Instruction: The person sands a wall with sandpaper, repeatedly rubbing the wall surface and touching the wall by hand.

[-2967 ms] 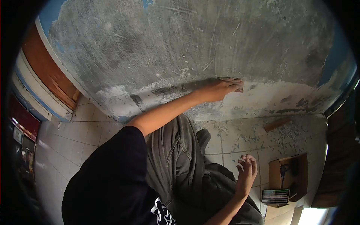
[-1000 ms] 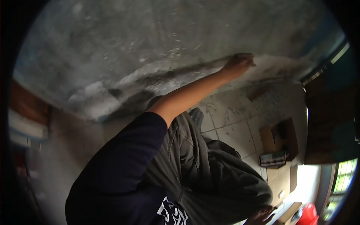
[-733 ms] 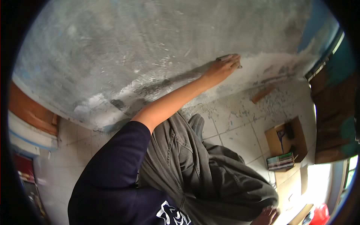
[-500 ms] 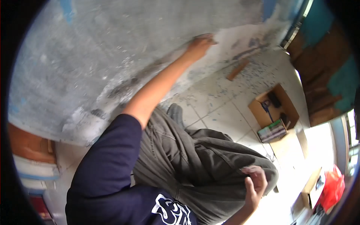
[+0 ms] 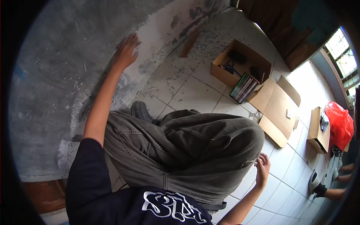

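My left hand (image 5: 127,51) is pressed against the grey scraped wall (image 5: 75,48), its fingers over a thin flat piece whose edges barely show and which I cannot make out. The contact is beside a pale, flaking band (image 5: 150,35). My right hand (image 5: 263,164) hangs just beyond my bent knee, fingers loosely curled and apart, with nothing visible in it. Dark grey trousers (image 5: 187,146) cover my folded legs between the two hands.
Paint flakes and a reddish-brown strip (image 5: 190,43) lie by the wall. An open cardboard box (image 5: 225,77), stacked cases (image 5: 243,88), flattened cardboard (image 5: 279,108) and a red bag (image 5: 339,122) are rightward. Another person's foot (image 5: 315,183) shows at right.
The view has swung right, bringing more floor, the red bag and another person's feet into sight. My right hand has shifted from over my thigh to beyond the knee; my left stays on the wall.
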{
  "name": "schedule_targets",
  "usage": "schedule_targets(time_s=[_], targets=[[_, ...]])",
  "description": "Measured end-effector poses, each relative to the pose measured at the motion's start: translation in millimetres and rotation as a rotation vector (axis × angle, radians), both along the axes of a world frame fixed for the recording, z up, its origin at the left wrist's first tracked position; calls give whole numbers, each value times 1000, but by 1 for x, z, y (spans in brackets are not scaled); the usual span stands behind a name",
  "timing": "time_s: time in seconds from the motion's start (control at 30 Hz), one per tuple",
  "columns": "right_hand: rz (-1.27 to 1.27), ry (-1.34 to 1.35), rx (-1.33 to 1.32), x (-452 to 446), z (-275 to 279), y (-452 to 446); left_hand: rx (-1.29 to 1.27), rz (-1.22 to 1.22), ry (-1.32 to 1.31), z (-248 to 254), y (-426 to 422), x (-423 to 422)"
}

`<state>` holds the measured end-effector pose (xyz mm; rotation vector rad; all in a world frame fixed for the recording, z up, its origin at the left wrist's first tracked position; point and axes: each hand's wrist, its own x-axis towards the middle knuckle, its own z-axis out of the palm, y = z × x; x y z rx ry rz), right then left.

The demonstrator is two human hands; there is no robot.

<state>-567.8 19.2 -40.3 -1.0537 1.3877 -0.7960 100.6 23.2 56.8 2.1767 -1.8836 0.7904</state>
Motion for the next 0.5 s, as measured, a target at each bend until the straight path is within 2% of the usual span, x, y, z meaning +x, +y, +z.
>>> schedule_targets(time_s=[0.07,0.1,0.17,0.23,0.3,0.4,0.43,0.5], targets=[[30,529,-115,-5,-41,-15,-4,-7,-28,2,-20,3],[42,520,-122,-11,-63,-18,32,7,-26,4,-29,3],[39,1060,-402,-12,-87,-22,56,43,-32,6,-27,4],[12,951,-447,-16,-94,-25,18,6,70,10,-13,6],[65,902,-359,-14,-86,-24,-34,-11,16,20,22,-4],[45,965,-296,-5,-76,-23,-22,28,28,31,62,-18],[43,885,-238,-11,-81,-26,-33,3,35,33,57,-17],[4,498,-238,-26,-103,-29,5,73,13,27,53,-19]])
